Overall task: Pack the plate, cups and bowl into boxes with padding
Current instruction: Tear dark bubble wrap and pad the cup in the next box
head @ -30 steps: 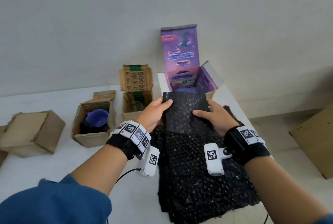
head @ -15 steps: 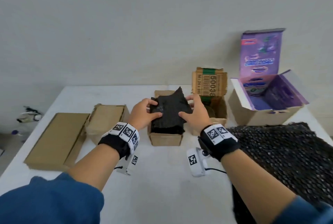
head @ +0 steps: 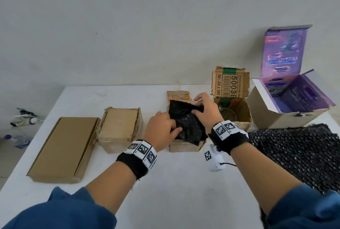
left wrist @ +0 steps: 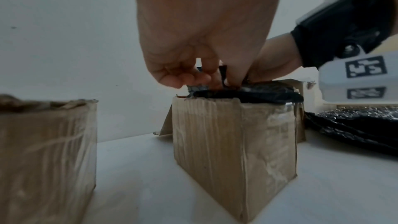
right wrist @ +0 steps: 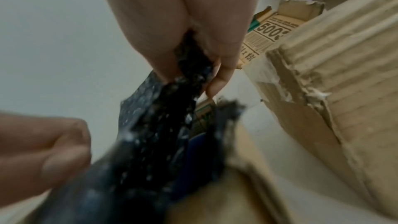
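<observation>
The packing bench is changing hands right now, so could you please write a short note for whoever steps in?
Left hand: pressing the black bubble wrap piece into the small open box.
Right hand: pinching the far edge of the same piece.
A blue item shows under the wrap in the right wrist view.
Barcode box, to the right: open, with a glass cup and no padding on top.
Purple box: open; contents not visible.
Two brown boxes on the left are closed.
The bubble wrap stack lies at the right.
Left: finish tucking, pad the cup, close the boxes.
</observation>
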`<state>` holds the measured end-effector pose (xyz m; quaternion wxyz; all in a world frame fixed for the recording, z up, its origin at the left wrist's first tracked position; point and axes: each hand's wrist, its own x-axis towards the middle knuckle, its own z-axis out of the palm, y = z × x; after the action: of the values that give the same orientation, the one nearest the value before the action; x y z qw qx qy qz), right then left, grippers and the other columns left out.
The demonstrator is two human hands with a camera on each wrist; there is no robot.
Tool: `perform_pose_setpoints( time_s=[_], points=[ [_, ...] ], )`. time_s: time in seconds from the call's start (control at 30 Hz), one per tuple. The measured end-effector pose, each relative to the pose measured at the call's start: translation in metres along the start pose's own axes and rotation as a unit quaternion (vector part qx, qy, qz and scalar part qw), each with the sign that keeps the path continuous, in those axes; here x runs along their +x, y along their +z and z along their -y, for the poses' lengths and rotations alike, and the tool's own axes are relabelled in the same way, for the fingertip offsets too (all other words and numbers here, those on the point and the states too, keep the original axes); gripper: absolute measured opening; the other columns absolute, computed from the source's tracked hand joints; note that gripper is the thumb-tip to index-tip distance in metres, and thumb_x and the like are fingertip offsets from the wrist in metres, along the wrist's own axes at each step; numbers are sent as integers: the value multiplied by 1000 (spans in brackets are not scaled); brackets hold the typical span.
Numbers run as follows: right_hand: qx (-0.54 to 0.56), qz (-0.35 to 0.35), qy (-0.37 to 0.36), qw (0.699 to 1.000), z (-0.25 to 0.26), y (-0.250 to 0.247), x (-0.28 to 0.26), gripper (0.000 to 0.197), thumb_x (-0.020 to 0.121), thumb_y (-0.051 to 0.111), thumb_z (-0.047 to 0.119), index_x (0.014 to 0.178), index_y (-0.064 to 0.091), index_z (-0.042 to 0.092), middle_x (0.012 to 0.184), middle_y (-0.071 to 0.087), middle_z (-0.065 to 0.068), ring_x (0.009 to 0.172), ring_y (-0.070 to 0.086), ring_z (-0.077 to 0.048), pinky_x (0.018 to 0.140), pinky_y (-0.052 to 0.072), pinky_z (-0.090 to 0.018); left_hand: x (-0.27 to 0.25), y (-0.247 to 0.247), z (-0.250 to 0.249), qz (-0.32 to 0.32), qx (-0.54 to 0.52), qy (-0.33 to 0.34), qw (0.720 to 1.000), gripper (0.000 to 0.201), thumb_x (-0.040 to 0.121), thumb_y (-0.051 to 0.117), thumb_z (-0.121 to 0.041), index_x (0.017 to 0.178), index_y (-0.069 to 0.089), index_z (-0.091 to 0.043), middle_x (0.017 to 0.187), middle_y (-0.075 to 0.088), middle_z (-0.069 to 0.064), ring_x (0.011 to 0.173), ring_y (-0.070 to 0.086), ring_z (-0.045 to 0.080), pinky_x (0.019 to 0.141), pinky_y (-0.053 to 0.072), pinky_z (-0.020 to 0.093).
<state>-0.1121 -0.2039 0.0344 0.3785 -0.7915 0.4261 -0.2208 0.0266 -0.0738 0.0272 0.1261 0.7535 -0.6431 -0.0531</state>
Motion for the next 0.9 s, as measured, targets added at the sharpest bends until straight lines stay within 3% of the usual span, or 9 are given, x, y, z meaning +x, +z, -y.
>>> perform_pose_setpoints(
  time_s=[0.13,0.27,0.4,0.47,0.57,0.67,0.73,0.8,0.9],
  points=[
    [15,26,-20,999,0,3,10,34,81,70,9,102,45,17,99,59,1,99,57,-14,86,42,-27,2,8,4,-56,-32,78,995,24,81,68,-36,79,57,-16,96,47,0,92,44,19,80,44,35],
    [-174,27,-56,983,3,8,18,35,79,71,21,107,49,17,107,55,-2,105,51,-22,85,39,-28,9,10,5,25,-10,73,997,47,87,60,-40,127,49,-18,141,35,3,130,34,21,107,32,34],
    [-270,-53,-119,954,11,0,2,55,77,71,31,123,47,17,125,44,-5,116,40,-24,100,34,-37,17,9,7,86,70,58,992,66,90,49,-49,146,29,-21,152,23,2,138,25,21,110,16,40],
    [-280,27,-138,949,11,-8,-9,52,79,69,33,125,46,21,125,44,-2,118,42,-21,101,31,-37,21,10,8,95,98,66,988,72,89,49,-51,148,23,-20,152,23,4,137,25,22,109,16,41],
    [-398,179,-116,892,5,-8,-18,69,81,66,40,140,34,23,139,37,1,130,37,-19,108,23,-41,26,13,9,101,131,73,984,80,86,49,-54,150,18,-19,149,28,5,135,26,23,107,18,41],
    [-441,227,-99,863,0,4,-16,83,82,65,40,148,20,19,148,29,-1,135,33,-21,111,19,-45,31,16,8,116,156,74,978,81,83,50,-57,149,21,-19,139,38,3,127,31,23,104,21,40],
    [-426,226,-102,870,0,9,-14,80,81,66,38,146,24,20,145,34,-1,132,37,-21,110,21,-44,34,15,5,126,156,68,977,79,80,53,-56,146,28,-20,132,41,3,123,32,23,103,21,39],
    [-366,190,-98,906,-4,8,-18,71,80,68,35,141,34,21,139,40,0,129,39,-20,109,25,-40,37,12,3,119,136,62,982,71,77,57,-53,138,39,-21,129,41,3,122,31,23,101,20,39],
    [-234,33,-78,969,-14,0,-34,49,81,69,25,125,49,16,124,46,-3,117,44,-21,103,35,-33,44,10,-2,75,44,84,993,63,78,59,-44,135,45,-20,129,42,1,123,34,22,104,22,37]
  ],
)
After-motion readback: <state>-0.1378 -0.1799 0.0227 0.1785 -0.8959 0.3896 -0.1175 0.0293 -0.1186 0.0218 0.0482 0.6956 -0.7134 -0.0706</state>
